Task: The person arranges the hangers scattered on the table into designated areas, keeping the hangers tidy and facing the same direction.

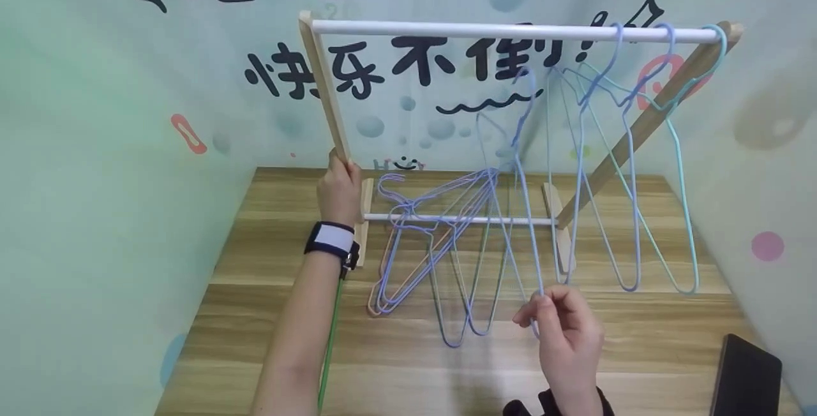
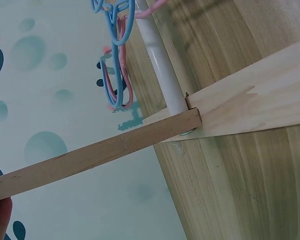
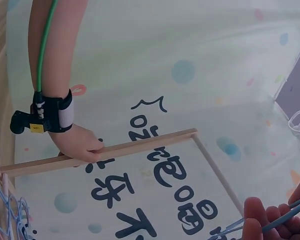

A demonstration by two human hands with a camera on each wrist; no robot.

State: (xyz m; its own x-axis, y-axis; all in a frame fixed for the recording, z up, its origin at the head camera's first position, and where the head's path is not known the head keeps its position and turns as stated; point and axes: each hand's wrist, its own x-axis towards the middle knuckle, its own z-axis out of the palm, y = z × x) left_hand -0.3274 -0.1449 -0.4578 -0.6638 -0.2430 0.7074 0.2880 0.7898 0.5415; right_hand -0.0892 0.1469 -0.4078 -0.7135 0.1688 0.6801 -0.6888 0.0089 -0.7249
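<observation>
- Hanger of lilac-blue wire [image 1: 524,167], held upright in the middle of the rack's frame; its hook is up just under the top rail, not on it, and its long body runs down to the right hand.
- Right hand [image 1: 568,333], over the near part of the surface, pinches the hanger's lower bend between thumb and fingers [image 1: 535,311]; the right wrist view shows the fingertips [image 3: 254,212] curled round blue wire [image 3: 285,215].
- Left hand [image 1: 339,187] grips the left wooden upright [image 1: 325,94] of the rack low down, just above its foot, fingers wrapped round the slat; a dark and white wristband [image 1: 332,240] sits on that wrist, with a green cable [image 1: 330,333] trailing down the forearm.
- Drying rack: a white top rail [image 1: 510,30] between two slanted wooden uprights, a thin white lower rail [image 1: 459,218] near the surface, standing toward the far edge.
- Three hung hangers [image 1: 629,167], lilac, blue and pale green, hook over the right end of the top rail, close together.
- Loose heap of hangers [image 1: 434,250], blue, pink and greenish, lies on the surface across the lower rail, left of centre; the left wrist view shows blue and pink hooks [image 2: 117,55] beside that rail.
- Wooden surface [image 1: 268,314], striped planks.
- Dark flat object [image 1: 745,374] at the near right corner, likely a phone.
- Pale green backdrop [image 1: 96,148] with black characters and coloured dots encloses the surface on three sides.
</observation>
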